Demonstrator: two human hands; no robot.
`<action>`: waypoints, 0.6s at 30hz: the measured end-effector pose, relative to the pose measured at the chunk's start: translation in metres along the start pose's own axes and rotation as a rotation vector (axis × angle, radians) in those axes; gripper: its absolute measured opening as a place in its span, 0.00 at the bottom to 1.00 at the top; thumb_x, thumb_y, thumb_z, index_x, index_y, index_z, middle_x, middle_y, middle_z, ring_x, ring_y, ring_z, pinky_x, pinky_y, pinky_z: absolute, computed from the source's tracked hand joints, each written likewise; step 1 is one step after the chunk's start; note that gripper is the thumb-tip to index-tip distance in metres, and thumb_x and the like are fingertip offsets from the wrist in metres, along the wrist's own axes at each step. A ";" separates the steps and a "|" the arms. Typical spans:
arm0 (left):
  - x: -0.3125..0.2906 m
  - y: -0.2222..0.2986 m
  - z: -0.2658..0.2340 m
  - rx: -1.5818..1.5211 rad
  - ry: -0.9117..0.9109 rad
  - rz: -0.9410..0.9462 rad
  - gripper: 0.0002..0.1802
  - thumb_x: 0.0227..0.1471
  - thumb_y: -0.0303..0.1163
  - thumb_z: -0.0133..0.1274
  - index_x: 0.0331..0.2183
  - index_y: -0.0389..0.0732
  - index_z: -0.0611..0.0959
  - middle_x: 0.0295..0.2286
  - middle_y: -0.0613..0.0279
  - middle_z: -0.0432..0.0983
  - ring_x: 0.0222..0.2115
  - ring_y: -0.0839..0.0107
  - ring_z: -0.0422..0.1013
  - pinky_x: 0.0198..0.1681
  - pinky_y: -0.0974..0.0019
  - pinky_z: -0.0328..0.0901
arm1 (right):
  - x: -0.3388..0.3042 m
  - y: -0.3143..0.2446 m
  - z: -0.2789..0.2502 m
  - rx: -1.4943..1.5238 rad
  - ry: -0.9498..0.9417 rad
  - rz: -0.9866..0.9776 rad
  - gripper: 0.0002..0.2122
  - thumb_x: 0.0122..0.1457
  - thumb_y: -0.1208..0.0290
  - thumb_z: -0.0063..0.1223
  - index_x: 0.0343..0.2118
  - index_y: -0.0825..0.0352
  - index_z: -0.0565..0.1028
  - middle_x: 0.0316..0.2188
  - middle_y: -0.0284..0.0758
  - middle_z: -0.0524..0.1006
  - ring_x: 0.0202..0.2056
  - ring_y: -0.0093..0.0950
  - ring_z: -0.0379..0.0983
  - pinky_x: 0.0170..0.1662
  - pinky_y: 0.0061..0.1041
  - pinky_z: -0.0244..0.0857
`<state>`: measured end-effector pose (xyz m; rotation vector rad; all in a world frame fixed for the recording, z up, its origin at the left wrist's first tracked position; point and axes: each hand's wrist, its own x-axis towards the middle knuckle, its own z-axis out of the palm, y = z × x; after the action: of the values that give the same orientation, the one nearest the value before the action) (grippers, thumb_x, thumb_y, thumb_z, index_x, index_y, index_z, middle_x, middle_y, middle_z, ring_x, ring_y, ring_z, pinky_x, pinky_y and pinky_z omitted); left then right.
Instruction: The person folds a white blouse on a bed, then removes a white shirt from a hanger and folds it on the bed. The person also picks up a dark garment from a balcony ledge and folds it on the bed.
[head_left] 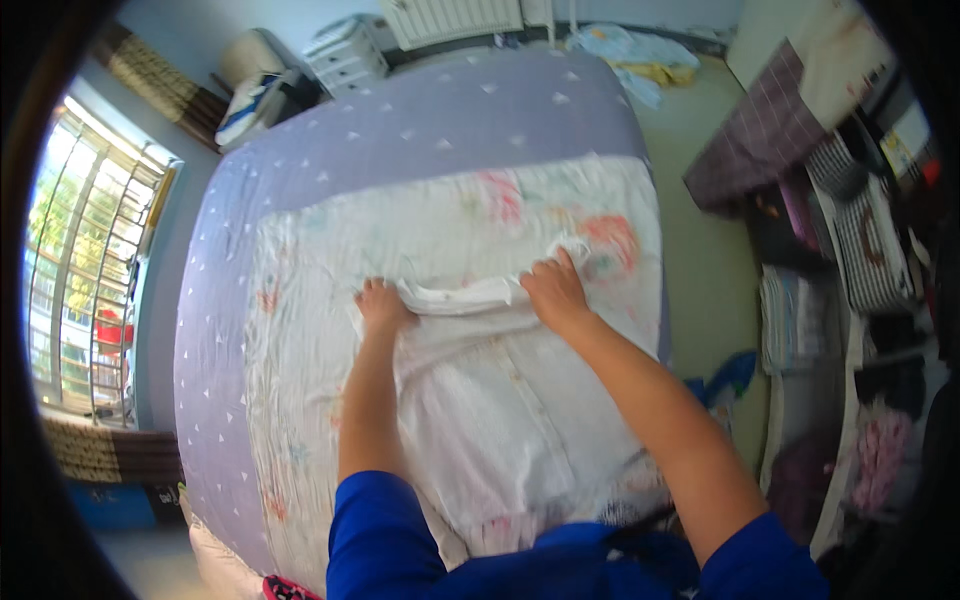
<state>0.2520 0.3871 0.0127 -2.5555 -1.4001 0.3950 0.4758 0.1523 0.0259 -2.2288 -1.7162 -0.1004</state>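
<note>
the white shirt (pixel 480 410) is laid on the floral sheet (pixel 300 350) atop the bed (pixel 400 115), its bunched edge pinched by left hand (pixel 380 303) and right hand (pixel 556 290); creases could be caused by uneven tugging.

The head view looks down across the bed (pixel 350 150) from above, its dark rim unclear.

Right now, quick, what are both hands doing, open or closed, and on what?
Left hand: closed, holding the left end of the white shirt's folded edge.
Right hand: closed, holding that edge's right end.
</note>
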 end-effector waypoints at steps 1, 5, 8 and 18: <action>-0.016 0.001 -0.015 -0.001 0.026 0.089 0.38 0.20 0.48 0.70 0.41 0.48 0.82 0.43 0.62 0.75 0.49 0.62 0.68 0.50 0.53 0.60 | -0.012 -0.003 -0.013 0.017 -0.031 -0.007 0.06 0.52 0.73 0.49 0.30 0.58 0.78 0.28 0.35 0.74 0.39 0.34 0.72 0.61 0.46 0.47; -0.059 -0.036 -0.031 -0.383 0.450 0.181 0.19 0.27 0.32 0.63 0.30 0.42 0.79 0.19 0.54 0.75 0.27 0.52 0.73 0.46 0.53 0.62 | -0.032 0.003 -0.058 0.018 0.001 0.064 0.07 0.53 0.74 0.46 0.29 0.59 0.77 0.28 0.37 0.72 0.40 0.36 0.71 0.61 0.45 0.50; -0.125 -0.029 -0.113 -0.456 0.515 0.339 0.20 0.30 0.27 0.62 0.31 0.39 0.75 0.22 0.53 0.74 0.31 0.52 0.71 0.49 0.52 0.59 | -0.068 0.008 -0.113 0.136 0.245 0.014 0.08 0.46 0.81 0.51 0.30 0.62 0.75 0.28 0.35 0.71 0.39 0.35 0.70 0.60 0.42 0.51; -0.405 0.020 0.009 -0.816 -0.337 0.349 0.30 0.37 0.32 0.66 0.46 0.45 0.77 0.40 0.54 0.74 0.45 0.53 0.68 0.50 0.51 0.59 | -0.315 0.018 -0.083 0.119 -0.271 0.051 0.12 0.43 0.83 0.51 0.33 0.64 0.75 0.34 0.36 0.74 0.45 0.36 0.70 0.62 0.43 0.50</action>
<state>0.0559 0.0342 0.0531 -3.5656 -1.4202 0.3699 0.4186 -0.1690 0.0213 -2.2793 -1.7431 0.3209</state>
